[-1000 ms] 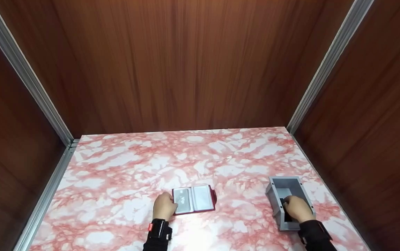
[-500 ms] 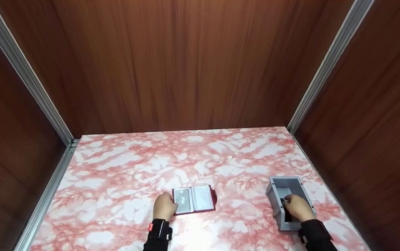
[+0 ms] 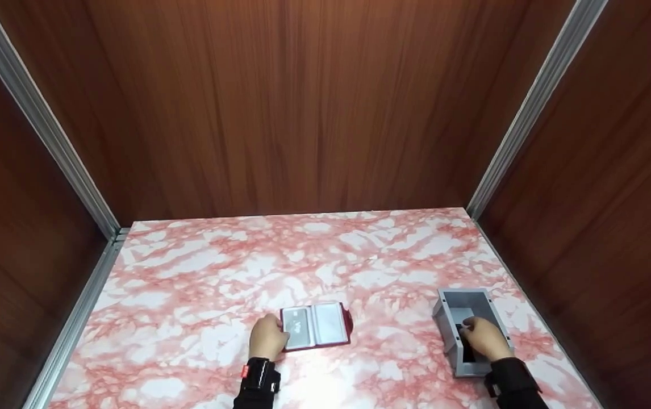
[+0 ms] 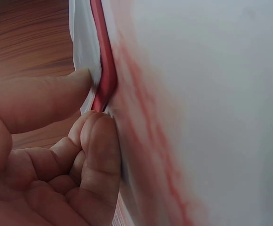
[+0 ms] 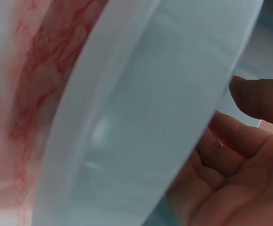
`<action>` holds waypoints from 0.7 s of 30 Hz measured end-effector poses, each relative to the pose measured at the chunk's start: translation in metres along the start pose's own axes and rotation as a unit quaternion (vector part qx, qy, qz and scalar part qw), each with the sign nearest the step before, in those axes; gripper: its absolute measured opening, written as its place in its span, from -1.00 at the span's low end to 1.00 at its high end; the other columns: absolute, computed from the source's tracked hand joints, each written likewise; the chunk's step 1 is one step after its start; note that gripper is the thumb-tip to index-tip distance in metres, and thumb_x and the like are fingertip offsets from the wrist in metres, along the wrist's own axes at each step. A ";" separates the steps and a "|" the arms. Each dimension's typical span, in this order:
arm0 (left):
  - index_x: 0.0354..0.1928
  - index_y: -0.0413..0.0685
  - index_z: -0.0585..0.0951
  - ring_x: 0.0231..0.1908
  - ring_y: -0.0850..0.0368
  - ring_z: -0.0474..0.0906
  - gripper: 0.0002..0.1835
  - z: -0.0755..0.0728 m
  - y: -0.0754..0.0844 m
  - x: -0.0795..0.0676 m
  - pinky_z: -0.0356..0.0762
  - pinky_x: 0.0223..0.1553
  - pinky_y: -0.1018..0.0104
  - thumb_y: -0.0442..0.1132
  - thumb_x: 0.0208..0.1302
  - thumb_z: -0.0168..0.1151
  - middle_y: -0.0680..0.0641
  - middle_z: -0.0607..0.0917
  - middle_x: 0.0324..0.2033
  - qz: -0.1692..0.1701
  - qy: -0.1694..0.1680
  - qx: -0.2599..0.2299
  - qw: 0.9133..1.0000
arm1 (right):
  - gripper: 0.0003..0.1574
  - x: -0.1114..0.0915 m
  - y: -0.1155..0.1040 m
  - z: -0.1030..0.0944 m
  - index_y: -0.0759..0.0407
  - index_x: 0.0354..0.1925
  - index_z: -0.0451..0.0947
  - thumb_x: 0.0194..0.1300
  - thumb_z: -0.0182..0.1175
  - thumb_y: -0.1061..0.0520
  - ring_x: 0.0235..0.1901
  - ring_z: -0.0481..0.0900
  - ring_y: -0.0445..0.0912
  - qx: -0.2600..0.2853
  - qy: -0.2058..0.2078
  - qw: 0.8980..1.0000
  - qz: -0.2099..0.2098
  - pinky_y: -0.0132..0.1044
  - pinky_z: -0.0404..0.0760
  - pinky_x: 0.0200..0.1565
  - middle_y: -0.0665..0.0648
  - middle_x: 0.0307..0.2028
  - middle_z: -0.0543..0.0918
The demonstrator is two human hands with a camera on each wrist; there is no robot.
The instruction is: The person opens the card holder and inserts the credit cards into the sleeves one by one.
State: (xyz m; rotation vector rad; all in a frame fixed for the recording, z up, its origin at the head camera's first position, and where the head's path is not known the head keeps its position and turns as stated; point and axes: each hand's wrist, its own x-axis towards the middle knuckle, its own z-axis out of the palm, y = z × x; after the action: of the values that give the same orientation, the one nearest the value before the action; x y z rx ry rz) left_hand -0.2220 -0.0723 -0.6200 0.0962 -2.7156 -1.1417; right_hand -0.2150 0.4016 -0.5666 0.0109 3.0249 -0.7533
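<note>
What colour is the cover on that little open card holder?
Red; the cover shows best in the left wrist view.

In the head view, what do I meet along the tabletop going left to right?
Left hand → open red-covered booklet → gray bin. I leave the right hand out of the order, since it overlaps the bin.
</note>
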 end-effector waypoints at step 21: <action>-0.42 -0.25 0.58 -0.43 -0.10 0.56 -0.78 0.002 0.000 0.000 0.53 -0.24 0.03 -0.40 -0.18 0.41 -0.06 0.58 -0.55 -0.005 -0.001 -0.002 1.000 | -0.63 -0.001 0.002 -0.003 0.61 -0.06 0.49 0.29 0.17 0.29 -0.11 0.59 0.33 0.033 0.033 0.999 0.005 0.17 0.49 -0.01 0.51 -0.15 0.62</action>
State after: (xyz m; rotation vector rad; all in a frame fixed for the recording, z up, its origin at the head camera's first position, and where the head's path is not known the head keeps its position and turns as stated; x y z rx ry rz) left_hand -0.2222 -0.0711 -0.6216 0.1073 -2.7177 -1.1499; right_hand -0.2142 0.4047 -0.5649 0.0538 3.0582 -0.8675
